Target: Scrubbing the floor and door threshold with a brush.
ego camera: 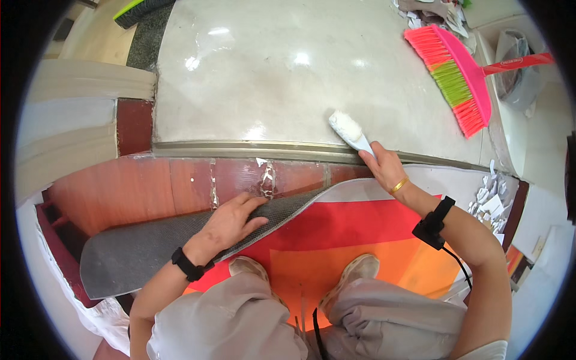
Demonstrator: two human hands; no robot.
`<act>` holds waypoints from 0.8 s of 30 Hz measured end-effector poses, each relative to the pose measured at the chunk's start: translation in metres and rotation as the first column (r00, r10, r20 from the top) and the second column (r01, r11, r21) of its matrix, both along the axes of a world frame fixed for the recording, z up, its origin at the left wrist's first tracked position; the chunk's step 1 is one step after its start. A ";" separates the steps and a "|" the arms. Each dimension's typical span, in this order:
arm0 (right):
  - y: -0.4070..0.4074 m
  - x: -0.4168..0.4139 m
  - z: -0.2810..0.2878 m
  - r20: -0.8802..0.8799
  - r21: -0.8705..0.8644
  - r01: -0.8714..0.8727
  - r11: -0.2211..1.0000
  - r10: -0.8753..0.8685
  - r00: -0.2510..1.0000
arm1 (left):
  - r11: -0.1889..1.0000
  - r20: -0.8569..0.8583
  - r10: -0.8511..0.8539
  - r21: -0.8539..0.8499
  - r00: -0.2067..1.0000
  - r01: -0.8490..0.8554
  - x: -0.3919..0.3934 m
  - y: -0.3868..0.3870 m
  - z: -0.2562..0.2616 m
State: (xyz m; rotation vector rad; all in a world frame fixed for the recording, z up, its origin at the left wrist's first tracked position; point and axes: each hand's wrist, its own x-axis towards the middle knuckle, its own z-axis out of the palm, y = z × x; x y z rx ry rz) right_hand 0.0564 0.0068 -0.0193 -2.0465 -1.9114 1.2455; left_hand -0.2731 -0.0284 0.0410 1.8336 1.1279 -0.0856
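My right hand [384, 165] is closed around the pale handle of a small scrub brush [348, 128] with white bristles, which are turned upward above the metal threshold strip [270, 150]. My left hand [234, 220] rests on the grey underside of a folded-back floor mat [148, 252], near its stitched edge; whether the fingers pinch it is unclear. The mat's upper face [351, 225] shows red and orange blocks beneath my shoes. Beyond the fold, reddish-brown wood-look flooring [193, 180] lies exposed, with whitish, worn seams.
A pink broom [474, 85] with red and green bristles lies at the upper right, near paper scraps and debris [443, 13]. More paper scraps [492, 204] lie at the mat's right end. A transparent bag-lined bin [517, 76] stands beyond the broom. Pale, shiny floor [270, 81] stretches ahead.
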 end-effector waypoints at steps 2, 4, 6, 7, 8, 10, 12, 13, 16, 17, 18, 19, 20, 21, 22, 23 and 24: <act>-0.005 -0.001 -0.004 -0.012 0.094 -0.042 0.995 0.044 0.999 | 0.998 -0.014 -0.054 0.045 0.998 0.055 0.009 0.002 -0.003; -0.007 -0.003 -0.001 -0.028 0.074 -0.060 0.995 0.062 0.998 | 0.992 -0.067 -0.122 -0.039 0.990 0.120 0.016 0.002 0.003; -0.008 -0.005 -0.001 -0.049 0.054 -0.088 0.995 0.091 0.995 | 0.992 -0.079 -0.127 0.004 0.989 0.128 0.016 -0.003 0.005; -0.008 -0.005 -0.002 -0.038 0.043 -0.135 0.990 0.137 0.990 | 0.988 -0.084 -0.141 0.048 0.986 0.145 0.015 -0.006 0.007; -0.009 -0.004 -0.003 -0.028 0.032 -0.184 0.982 0.185 0.982 | 0.991 -0.097 -0.121 0.041 0.988 0.126 0.014 -0.010 0.012; -0.015 -0.003 0.001 -0.065 -0.010 -0.242 0.970 0.241 0.968 | 0.989 -0.246 -0.126 0.049 0.961 0.142 0.013 -0.017 0.026; -0.025 0.003 0.006 -0.100 0.001 -0.313 0.950 0.312 0.945 | 0.987 -0.307 -0.087 0.103 0.948 0.124 0.003 -0.030 0.033; -0.030 0.004 0.006 -0.115 0.004 -0.303 0.953 0.302 0.946 | 0.978 -0.372 -0.065 0.159 0.926 0.132 -0.002 -0.038 0.038; -0.035 0.000 0.005 -0.142 0.001 -0.334 0.943 0.331 0.933 | 0.955 -0.423 0.024 0.277 0.906 0.104 -0.015 -0.072 0.023; -0.036 0.001 0.006 -0.143 -0.023 -0.341 0.940 0.335 0.931 | 0.960 -0.420 0.043 0.268 0.907 0.078 -0.009 -0.075 0.030; -0.038 0.002 0.007 -0.149 -0.015 -0.368 0.930 0.362 0.920 | 0.961 -0.427 0.072 0.273 0.901 0.053 -0.009 -0.084 0.035; -0.035 0.006 0.008 -0.189 0.020 -0.358 0.934 0.355 0.916 | 0.976 -0.399 0.037 0.210 0.916 0.052 -0.007 -0.091 0.039; -0.031 0.004 0.006 -0.238 0.047 -0.345 0.938 0.346 0.908 | 0.989 -0.371 0.001 0.139 0.928 0.054 -0.007 -0.100 0.042; -0.022 0.000 0.006 -0.247 0.056 -0.365 0.929 0.368 0.897 | 0.993 -0.353 -0.006 0.110 0.935 0.048 -0.009 -0.115 0.039; -0.019 -0.004 0.010 -0.213 0.012 -0.395 0.919 0.388 0.897 | 0.994 -0.350 0.000 0.103 0.937 0.038 -0.013 -0.130 0.039; -0.022 -0.008 0.016 -0.189 -0.036 -0.420 0.907 0.407 0.894 | 0.999 -0.352 -0.028 0.027 0.936 0.040 -0.016 -0.145 0.046; -0.033 -0.010 0.018 -0.196 -0.048 -0.423 0.905 0.407 0.892 | 0.998 -0.349 -0.058 -0.049 0.935 0.044 -0.020 -0.161 0.053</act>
